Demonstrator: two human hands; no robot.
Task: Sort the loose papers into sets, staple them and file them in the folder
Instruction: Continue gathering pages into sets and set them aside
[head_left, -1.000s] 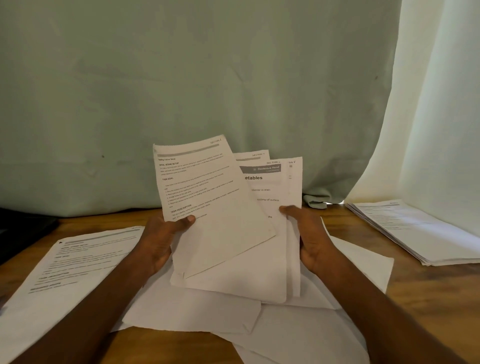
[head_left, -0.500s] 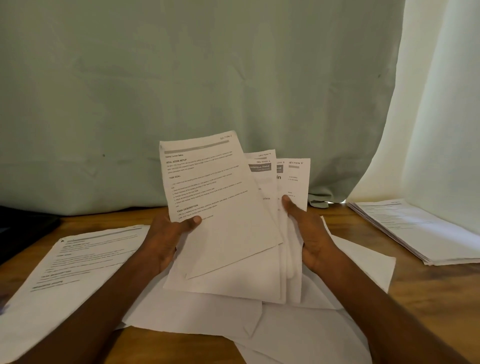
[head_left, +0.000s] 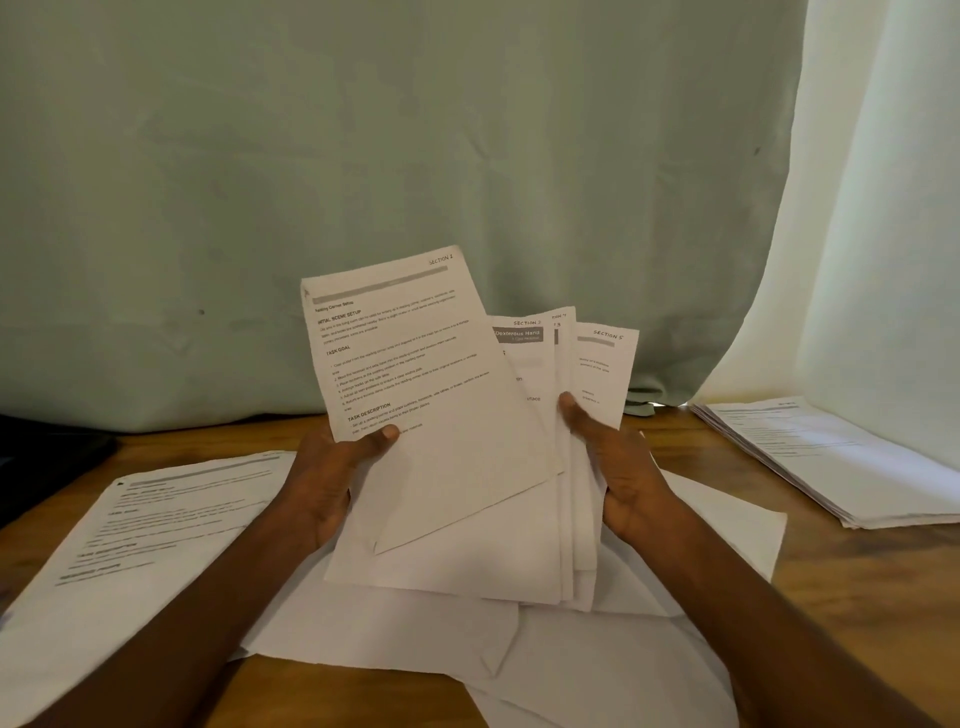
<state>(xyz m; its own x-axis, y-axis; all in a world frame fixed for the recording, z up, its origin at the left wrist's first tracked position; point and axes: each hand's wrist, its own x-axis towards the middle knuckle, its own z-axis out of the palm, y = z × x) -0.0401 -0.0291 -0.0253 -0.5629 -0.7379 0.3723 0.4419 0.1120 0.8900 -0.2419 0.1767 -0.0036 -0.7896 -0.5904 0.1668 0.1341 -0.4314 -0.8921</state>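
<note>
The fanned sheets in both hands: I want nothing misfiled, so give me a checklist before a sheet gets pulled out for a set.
1. Left hand holds the front sheet, thumb on its face: ok.
2. Right hand holds the fanned sheets behind: ok.
3. Section labels readable: front sheet and rightmost sheet ok; the middle ones are partly covered: not ok.
4. A stack lies on the table to the right to receive a sheet: ok.
5. Stapler and folder in view: not ok.
</note>
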